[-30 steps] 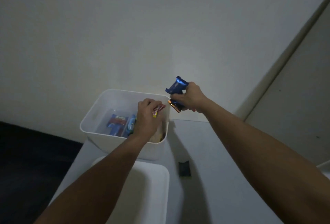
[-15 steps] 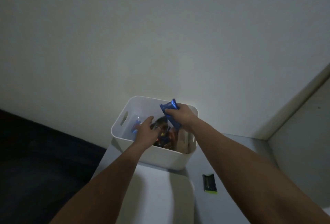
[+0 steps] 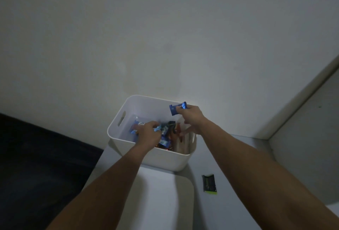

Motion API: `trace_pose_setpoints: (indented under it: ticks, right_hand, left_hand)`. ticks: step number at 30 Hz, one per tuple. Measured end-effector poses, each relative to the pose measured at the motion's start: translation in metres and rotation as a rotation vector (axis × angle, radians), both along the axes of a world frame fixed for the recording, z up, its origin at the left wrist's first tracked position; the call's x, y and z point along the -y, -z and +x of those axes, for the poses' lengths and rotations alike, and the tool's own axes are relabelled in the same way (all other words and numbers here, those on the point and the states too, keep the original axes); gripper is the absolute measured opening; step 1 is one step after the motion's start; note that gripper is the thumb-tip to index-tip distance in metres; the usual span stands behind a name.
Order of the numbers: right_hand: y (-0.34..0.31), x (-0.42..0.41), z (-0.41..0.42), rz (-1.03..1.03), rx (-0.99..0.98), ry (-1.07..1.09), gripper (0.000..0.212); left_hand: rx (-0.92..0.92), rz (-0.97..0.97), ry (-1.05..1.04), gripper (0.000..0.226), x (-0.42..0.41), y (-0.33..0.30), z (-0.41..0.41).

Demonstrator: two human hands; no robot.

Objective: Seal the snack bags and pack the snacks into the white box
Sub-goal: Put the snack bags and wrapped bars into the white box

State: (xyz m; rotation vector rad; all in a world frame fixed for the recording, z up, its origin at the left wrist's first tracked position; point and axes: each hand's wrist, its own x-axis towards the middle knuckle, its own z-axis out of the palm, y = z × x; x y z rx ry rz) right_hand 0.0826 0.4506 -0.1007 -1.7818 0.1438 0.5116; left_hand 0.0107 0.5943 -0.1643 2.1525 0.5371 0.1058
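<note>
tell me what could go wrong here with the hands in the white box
1. The right hand pinches the blue snack packet near the far rim of the white box; released carelessly, it might fall behind the box.
2. The left hand is pressing among the packed snacks, which may crush them.
3. The dark green-edged packet lies on the table outside the box and could be forgotten in the dim light.

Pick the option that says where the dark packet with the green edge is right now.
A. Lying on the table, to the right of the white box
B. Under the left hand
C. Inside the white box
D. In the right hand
A: the dark packet with the green edge lies flat on the table, outside the white box, with neither hand on it.
</note>
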Motion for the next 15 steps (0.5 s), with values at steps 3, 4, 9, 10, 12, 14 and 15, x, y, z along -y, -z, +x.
trace_pose_setpoints:
  ticks: [3,4,9,10,12,14,15]
  right_hand:
    - [-0.008,0.016,0.003,0.026,0.021,0.013,0.036]
    - [-0.010,0.022,0.004,0.025,0.037,0.006,0.037]
    - [-0.010,0.038,0.004,0.040,0.037,-0.170,0.053]
    - [-0.009,0.039,0.004,0.077,0.035,-0.161,0.054]
    - [-0.008,0.041,0.005,0.085,0.059,-0.099,0.048]
    - [-0.005,0.048,0.007,0.021,0.101,-0.041,0.038]
    - [-0.002,0.053,0.009,0.010,0.117,-0.010,0.034]
  left_hand:
    - [0.009,0.005,-0.015,0.032,0.008,-0.003,-0.002]
    - [0.013,0.008,-0.018,0.031,0.011,-0.002,-0.001]
    - [0.042,0.031,-0.044,0.031,0.029,-0.009,-0.006]
    - [0.046,0.042,-0.056,0.032,0.031,-0.009,-0.008]
    - [0.058,0.098,-0.067,0.034,0.031,-0.007,-0.010]
    - [0.073,0.177,-0.052,0.033,0.029,-0.001,-0.011]
    - [0.074,0.232,-0.029,0.030,0.028,0.002,-0.011]
